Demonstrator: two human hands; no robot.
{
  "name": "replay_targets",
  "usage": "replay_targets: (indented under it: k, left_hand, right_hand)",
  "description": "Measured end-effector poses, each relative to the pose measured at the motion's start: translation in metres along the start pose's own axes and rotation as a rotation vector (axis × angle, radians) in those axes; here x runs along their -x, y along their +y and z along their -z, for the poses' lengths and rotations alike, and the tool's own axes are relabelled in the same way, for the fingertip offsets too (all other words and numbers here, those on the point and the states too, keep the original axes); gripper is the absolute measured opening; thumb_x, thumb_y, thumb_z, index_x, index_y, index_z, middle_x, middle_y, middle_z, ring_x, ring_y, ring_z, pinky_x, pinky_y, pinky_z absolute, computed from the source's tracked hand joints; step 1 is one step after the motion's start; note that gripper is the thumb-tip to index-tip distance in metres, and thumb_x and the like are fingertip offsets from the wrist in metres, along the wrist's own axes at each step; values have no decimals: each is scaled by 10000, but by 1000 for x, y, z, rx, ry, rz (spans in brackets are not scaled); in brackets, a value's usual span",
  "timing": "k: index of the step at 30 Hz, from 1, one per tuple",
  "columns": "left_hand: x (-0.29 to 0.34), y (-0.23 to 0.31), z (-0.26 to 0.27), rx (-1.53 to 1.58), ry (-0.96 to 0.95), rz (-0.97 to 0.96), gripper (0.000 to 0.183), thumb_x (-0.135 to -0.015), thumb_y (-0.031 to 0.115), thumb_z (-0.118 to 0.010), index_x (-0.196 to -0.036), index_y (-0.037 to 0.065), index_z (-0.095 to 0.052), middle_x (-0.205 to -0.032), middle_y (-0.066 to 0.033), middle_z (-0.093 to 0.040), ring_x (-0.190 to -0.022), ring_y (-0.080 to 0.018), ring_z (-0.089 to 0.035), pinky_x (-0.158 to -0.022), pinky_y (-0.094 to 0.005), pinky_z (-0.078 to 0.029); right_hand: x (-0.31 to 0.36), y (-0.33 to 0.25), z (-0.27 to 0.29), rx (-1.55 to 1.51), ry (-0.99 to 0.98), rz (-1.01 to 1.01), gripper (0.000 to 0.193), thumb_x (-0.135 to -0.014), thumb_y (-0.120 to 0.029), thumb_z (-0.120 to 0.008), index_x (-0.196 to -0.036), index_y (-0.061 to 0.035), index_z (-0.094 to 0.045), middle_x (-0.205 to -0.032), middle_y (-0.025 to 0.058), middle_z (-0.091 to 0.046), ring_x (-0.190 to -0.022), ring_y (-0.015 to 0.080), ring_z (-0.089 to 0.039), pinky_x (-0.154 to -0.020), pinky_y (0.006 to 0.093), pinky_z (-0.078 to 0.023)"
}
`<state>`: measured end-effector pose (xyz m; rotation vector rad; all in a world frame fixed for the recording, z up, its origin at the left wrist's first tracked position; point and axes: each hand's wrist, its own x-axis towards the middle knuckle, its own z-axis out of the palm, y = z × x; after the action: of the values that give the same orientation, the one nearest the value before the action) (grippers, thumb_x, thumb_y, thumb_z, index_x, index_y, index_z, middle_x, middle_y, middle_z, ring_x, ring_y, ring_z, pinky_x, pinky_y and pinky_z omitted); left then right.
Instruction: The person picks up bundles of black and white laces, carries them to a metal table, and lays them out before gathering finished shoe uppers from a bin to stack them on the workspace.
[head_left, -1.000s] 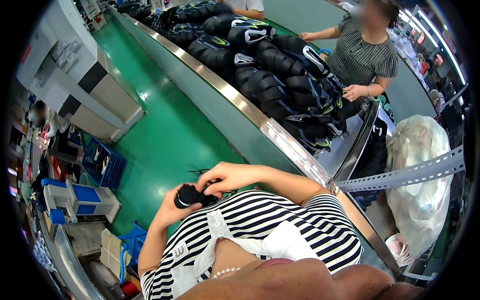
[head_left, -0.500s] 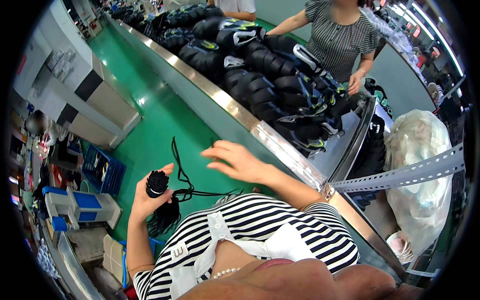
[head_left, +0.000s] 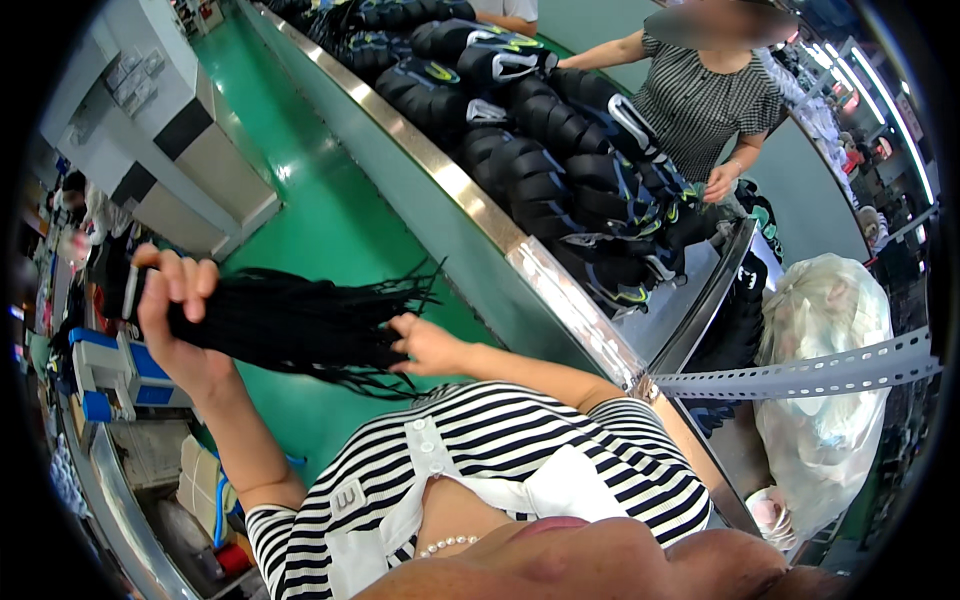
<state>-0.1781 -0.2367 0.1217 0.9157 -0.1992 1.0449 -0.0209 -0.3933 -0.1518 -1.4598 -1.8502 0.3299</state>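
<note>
A thick bundle of black shoelaces (head_left: 285,318) stretches sideways in front of my chest. Its banded end is in my left hand (head_left: 178,310), whose fingers wrap round it near a pale tie. The loose ends fan out to the right, where my right hand (head_left: 432,345) is closed at their tips with thumb and fingers pressed together. How many laces the right hand grips is hidden by its fingers.
A metal-edged bench (head_left: 480,205) runs along my right, heaped with black shoe uppers (head_left: 535,170). Behind it stands a co-worker (head_left: 705,105). A perforated metal strip (head_left: 800,378) crosses before a bulging plastic bag (head_left: 830,330). White-and-blue equipment (head_left: 135,370) stands at left.
My left hand has risen to the left, turning the lace bundle from end-on and hanging to lying sideways. My right hand, apart from the laces before, has closed at their loose ends.
</note>
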Motion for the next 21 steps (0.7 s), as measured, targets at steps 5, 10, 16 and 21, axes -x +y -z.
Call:
replay_targets:
  k: [5,10,16,21]
  left_hand:
    - [-20,32,-6,66,-38,-83,170,-927,18,-527,-1087,-30,-498,-740,-23,-389,-623,-94,-411,-725,-267,-392]
    - [-34,47,46,-110,135,-101,173,-918,40,-570,-1071,-4,-503,-764,-30,-444,-657,-114,-433,-744,-282,-397]
    - [-31,129,134,-469,455,-295,147,-905,85,-605,-1024,31,-538,-730,-13,-444,-612,-108,-440,-701,-256,-427]
    - [26,33,76,-765,324,283,349,-824,58,-643,-1154,-15,-555,-940,-123,-678,-595,-109,-549,-595,-256,-485]
  right_hand:
    - [63,38,-21,3,-193,-119,229,-825,-198,-694,-956,-11,-681,-1139,183,-550,-1018,324,-537,-821,414,-478]
    - [52,16,3,-423,-83,-191,220,-915,-60,-568,-1119,-58,-653,-1024,122,-602,-879,235,-597,-768,337,-497]
    - [49,-11,33,-902,-75,-388,250,-1002,-97,-473,-1234,-42,-549,-911,76,-637,-746,126,-562,-706,277,-484]
    - [-7,-39,76,-947,143,-355,304,-1008,-132,-462,-1290,-45,-390,-935,126,-651,-680,106,-539,-622,247,-461]
